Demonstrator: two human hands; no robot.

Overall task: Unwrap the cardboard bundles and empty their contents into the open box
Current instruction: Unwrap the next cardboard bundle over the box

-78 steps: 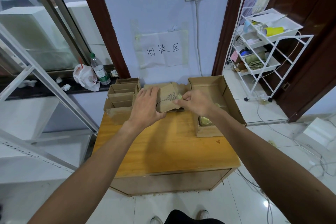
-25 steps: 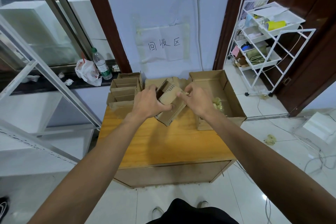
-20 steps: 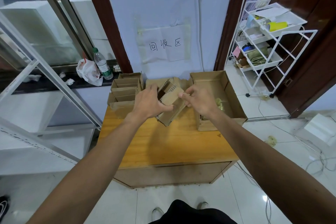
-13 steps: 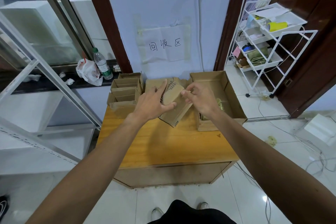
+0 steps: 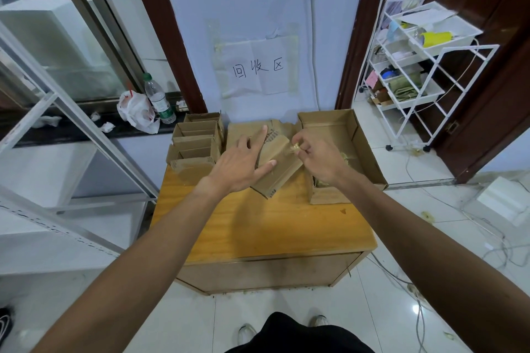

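A brown cardboard bundle (image 5: pixel 282 173) lies tilted on the wooden table (image 5: pixel 266 226), its lower corner on the tabletop. My left hand (image 5: pixel 243 162) lies on its left side, fingers straight and thumb along its face. My right hand (image 5: pixel 319 157) pinches a strip of clear yellowish tape (image 5: pixel 294 147) at the bundle's upper right corner. The open box (image 5: pixel 362 149) stands just right of the bundle, with yellowish filling partly hidden behind my right hand. More flat cardboard (image 5: pixel 246 130) lies behind the bundle.
A stack of small empty cardboard trays (image 5: pixel 196 142) fills the table's back left corner. A water bottle (image 5: pixel 159 99) and a plastic bag (image 5: pixel 134 112) sit on the dark ledge at left. A white wire rack (image 5: pixel 415 66) stands at right, with cables on the floor.
The bundle has come down from my hands to rest tilted on the table. My left hand went from gripping it to lying flat on it, while my right hand pulls tape at its corner.
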